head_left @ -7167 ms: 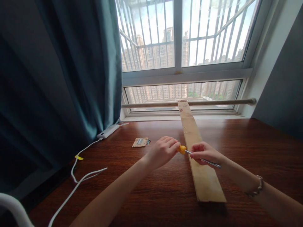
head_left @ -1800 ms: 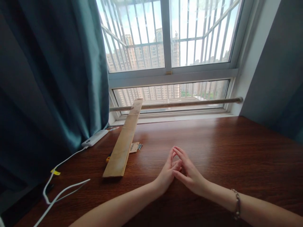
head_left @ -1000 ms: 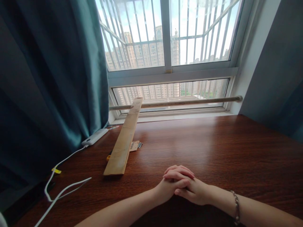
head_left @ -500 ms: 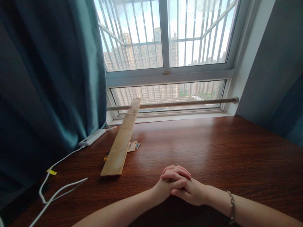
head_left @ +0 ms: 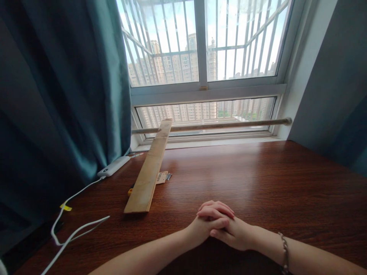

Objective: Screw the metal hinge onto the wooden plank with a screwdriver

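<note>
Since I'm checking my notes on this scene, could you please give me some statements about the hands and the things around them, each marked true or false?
1. The left hand and right hand are clasped together. True.
2. The bracelet is on the right wrist. True.
3. The small metal pieces lie to the right of the wooden board. True.
4. The wooden board lies to the right of the hands. False: it lies to their left.
5. The left hand holds the small metal pieces. False: they lie apart from both hands.
</note>
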`<action>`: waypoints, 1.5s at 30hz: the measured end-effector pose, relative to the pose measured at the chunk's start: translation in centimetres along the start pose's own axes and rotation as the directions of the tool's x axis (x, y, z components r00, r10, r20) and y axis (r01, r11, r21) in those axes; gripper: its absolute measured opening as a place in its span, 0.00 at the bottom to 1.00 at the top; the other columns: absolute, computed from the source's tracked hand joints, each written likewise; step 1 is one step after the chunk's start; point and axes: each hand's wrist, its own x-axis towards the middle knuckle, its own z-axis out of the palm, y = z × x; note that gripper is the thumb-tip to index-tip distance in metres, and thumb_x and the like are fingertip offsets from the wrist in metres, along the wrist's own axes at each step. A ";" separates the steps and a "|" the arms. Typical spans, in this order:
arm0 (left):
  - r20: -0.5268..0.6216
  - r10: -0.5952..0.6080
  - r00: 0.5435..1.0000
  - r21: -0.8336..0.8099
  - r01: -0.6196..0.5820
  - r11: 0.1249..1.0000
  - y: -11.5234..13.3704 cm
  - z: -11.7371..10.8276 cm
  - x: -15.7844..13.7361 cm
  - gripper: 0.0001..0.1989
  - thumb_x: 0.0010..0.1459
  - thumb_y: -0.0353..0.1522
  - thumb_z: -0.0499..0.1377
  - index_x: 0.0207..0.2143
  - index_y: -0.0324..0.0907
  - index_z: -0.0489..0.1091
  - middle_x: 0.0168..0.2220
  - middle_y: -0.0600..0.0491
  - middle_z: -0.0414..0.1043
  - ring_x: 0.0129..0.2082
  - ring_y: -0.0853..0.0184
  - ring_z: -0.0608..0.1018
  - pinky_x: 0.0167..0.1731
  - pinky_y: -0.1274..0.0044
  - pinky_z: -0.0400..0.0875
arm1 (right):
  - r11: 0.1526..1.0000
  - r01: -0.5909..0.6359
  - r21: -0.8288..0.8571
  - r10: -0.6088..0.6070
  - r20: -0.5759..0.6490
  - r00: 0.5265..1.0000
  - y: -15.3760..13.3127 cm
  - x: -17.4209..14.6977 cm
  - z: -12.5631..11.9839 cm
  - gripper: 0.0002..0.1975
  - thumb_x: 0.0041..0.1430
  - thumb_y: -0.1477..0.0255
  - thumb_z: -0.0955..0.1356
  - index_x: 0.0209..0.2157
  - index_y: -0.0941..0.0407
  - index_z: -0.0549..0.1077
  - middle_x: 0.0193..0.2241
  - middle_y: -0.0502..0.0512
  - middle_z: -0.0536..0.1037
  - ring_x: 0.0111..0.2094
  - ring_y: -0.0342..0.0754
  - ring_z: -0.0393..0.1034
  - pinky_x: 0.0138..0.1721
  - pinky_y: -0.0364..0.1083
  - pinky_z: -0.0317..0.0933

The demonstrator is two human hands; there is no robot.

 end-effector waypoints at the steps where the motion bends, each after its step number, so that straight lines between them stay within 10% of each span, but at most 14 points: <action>1: 0.001 0.001 1.000 -0.005 -0.001 1.000 0.1 0.0 0.0 0.08 0.52 0.35 0.59 0.34 0.42 0.74 0.38 0.52 0.71 0.43 0.63 0.71 0.46 0.71 0.63 | 1.000 -0.005 0.000 0.005 0.003 1.000 0.0 0.0 0.0 0.22 0.60 0.67 0.61 0.55 0.55 0.59 0.51 0.59 0.63 0.56 0.47 0.53 0.56 0.49 0.54; 45: 0.007 -0.040 0.999 0.007 0.040 0.999 0.2 0.0 0.0 0.07 0.53 0.35 0.59 0.33 0.43 0.74 0.37 0.52 0.72 0.42 0.65 0.71 0.47 0.71 0.62 | 1.000 -0.001 0.020 0.001 -0.017 1.000 0.3 0.0 0.3 0.21 0.60 0.68 0.61 0.54 0.56 0.59 0.51 0.58 0.63 0.56 0.46 0.53 0.56 0.48 0.53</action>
